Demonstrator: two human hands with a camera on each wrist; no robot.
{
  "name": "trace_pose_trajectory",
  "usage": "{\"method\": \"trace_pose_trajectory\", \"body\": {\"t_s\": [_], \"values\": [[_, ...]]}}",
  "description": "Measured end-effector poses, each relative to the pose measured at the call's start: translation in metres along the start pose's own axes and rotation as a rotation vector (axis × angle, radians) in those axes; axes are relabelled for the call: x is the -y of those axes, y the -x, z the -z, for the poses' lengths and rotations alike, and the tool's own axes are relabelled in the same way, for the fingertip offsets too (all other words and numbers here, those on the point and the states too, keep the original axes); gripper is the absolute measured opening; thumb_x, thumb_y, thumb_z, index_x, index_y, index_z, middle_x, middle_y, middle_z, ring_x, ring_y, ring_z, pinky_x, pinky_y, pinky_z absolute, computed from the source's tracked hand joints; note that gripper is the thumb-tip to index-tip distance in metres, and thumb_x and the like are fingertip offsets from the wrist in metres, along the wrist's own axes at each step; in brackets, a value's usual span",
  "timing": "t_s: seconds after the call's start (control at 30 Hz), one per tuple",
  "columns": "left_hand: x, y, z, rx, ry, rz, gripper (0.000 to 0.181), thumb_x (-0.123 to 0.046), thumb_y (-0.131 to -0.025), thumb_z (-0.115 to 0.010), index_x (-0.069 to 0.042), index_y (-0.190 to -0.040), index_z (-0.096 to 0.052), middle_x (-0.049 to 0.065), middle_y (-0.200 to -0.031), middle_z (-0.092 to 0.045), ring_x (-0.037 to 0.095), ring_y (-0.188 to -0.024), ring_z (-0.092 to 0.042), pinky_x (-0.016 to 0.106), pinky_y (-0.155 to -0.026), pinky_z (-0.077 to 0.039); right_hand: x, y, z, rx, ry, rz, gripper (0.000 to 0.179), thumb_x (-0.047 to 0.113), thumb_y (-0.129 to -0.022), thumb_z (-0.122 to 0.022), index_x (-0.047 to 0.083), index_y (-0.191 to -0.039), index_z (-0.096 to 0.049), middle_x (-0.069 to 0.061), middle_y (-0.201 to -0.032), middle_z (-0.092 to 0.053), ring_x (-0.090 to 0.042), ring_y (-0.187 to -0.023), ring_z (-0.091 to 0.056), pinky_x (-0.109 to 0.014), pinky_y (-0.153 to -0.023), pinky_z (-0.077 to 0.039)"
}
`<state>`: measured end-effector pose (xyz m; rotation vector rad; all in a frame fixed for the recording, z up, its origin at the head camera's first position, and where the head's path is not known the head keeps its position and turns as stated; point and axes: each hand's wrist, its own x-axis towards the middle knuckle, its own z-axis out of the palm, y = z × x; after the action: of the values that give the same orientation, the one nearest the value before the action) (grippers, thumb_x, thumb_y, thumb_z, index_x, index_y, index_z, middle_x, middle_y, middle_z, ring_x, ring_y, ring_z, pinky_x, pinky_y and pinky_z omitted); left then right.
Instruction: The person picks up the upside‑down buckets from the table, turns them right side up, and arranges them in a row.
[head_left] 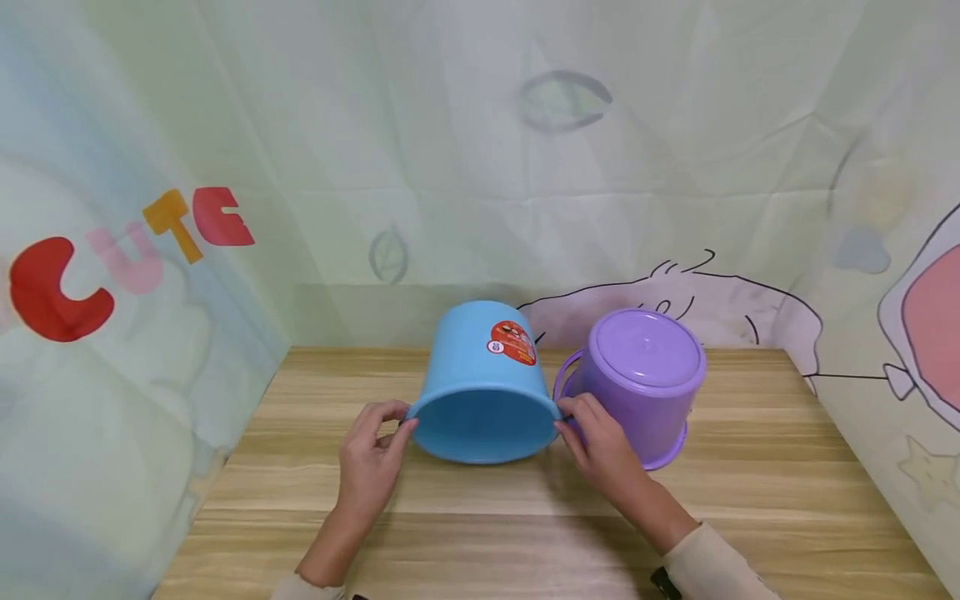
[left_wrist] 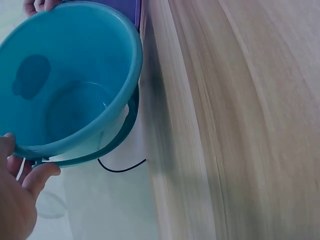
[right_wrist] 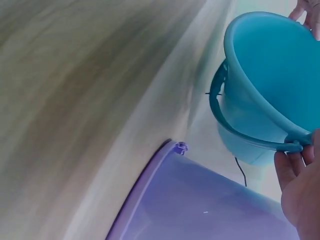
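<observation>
A person held a blue bucket [head_left: 461,354] with two bare hands over a wood-grain surface [head_left: 480,521], its mouth tipped down toward the wearer and its base pointing up and away. The left hand [head_left: 369,458] pinched one side of the rim between thumb and fingers; the right hand [head_left: 603,450] pinched the opposite side, each grip close to where the blue handle [right_wrist: 214,102] joined. That handle, seen from both wrists, hung below the rim on the side facing the surface. The bucket appeared raised, though whether any part touched down could not be made out. A red sticker [head_left: 514,342] showed on its upper wall. Just beside it, to the person's right, a purple bucket [head_left: 647,346] stood upside down on its rim, its purple handle [head_left: 561,379] leaning out behind the right hand. A printed cloth backdrop [head_left: 450,125] rose behind.

The step in hand, judging by the grips, was turning or steadying the blue bucket. The next move seemed to call for both hands to tilt together, the loose handle kept from snagging and the right hand clear of the purple bucket.
</observation>
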<state>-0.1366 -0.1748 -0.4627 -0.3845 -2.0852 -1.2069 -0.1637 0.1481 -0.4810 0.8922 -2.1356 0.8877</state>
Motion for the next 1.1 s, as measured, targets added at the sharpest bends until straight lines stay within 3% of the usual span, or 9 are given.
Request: {"method": "trace_pose_trajectory", "body": {"t_s": [0.2,0.4,0.53,0.67,0.9,1.0,1.1], "values": [[-0.003,0.000,-0.004,-0.036,-0.029,-0.013,0.038,0.007,-0.081,-0.081,-0.006,-0.117,-0.076,0.010,-0.094,-0.071,0.014,-0.090,-0.070,0.009,-0.069,-0.056,0.005,-0.006,0.002,-0.041,0.031,-0.065,0.035,-0.006,-0.089,-0.072,0.001,-0.122,-0.065,-0.008,-0.100,-0.063,-0.018,-0.089,-0.062,-0.025,-0.079,-0.053],[-0.008,0.002,-0.005,-0.031,-0.020,-0.024,0.050,0.009,-0.081,-0.080,-0.009,-0.127,-0.074,0.007,-0.096,-0.071,0.018,-0.088,-0.072,0.011,-0.068,-0.057,0.007,-0.010,0.003,-0.131,0.031,-0.070,0.032,0.009,-0.103,-0.061,-0.001,-0.133,-0.066,-0.011,-0.100,-0.061,-0.018,-0.086,-0.059,-0.021,-0.073,-0.051],[-0.011,0.003,-0.005,-0.024,-0.002,-0.003,0.049,0.007,-0.083,-0.079,-0.009,-0.128,-0.074,0.008,-0.097,-0.070,0.005,-0.090,-0.069,0.011,-0.068,-0.057,0.010,-0.014,0.002,-0.179,0.041,-0.051,0.039,0.023,-0.110,-0.049,-0.002,-0.136,-0.065,-0.013,-0.100,-0.061,-0.019,-0.085,-0.058,-0.023,-0.069,-0.050],[-0.013,0.001,-0.004,-0.024,0.009,-0.009,0.048,0.008,-0.082,-0.079,-0.006,-0.127,-0.074,0.009,-0.097,-0.070,-0.005,-0.092,-0.065,0.010,-0.066,-0.056,0.012,-0.017,0.000,-0.217,0.053,-0.036,0.041,0.025,-0.111,-0.046,-0.003,-0.136,-0.065,-0.013,-0.099,-0.060,-0.020,-0.084,-0.057,-0.025,-0.069,-0.049],[-0.018,-0.006,-0.005,-0.062,-0.028,-0.063,0.049,0.009,-0.081,-0.081,-0.007,-0.126,-0.074,0.008,-0.098,-0.071,0.013,-0.085,-0.068,0.009,-0.061,-0.054,0.012,-0.020,-0.002,-0.235,0.025,-0.039,0.036,0.017,-0.110,-0.050,-0.002,-0.138,-0.064,-0.015,-0.098,-0.058,-0.021,-0.085,-0.055,-0.023,-0.069,-0.047],[-0.022,-0.010,-0.006,-0.051,-0.058,-0.070,0.048,0.006,-0.084,-0.080,-0.010,-0.129,-0.073,0.007,-0.098,-0.071,0.017,-0.083,-0.069,0.009,-0.061,-0.054,0.011,-0.021,-0.001,-0.230,-0.001,-0.076,0.036,0.002,-0.103,-0.057,0.000,-0.139,-0.064,-0.015,-0.099,-0.058,-0.020,-0.086,-0.054,-0.021,-0.070,-0.046],[-0.025,-0.013,-0.006,-0.044,-0.063,-0.066,0.047,0.006,-0.085,-0.079,-0.009,-0.129,-0.073,0.008,-0.099,-0.071,0.018,-0.082,-0.069,0.010,-0.061,-0.055,0.011,-0.023,0.001,-0.211,-0.016,-0.104,0.047,-0.010,-0.095,-0.062,0.002,-0.140,-0.064,-0.014,-0.099,-0.058,-0.019,-0.086,-0.053,-0.018,-0.071,-0.044]]}}
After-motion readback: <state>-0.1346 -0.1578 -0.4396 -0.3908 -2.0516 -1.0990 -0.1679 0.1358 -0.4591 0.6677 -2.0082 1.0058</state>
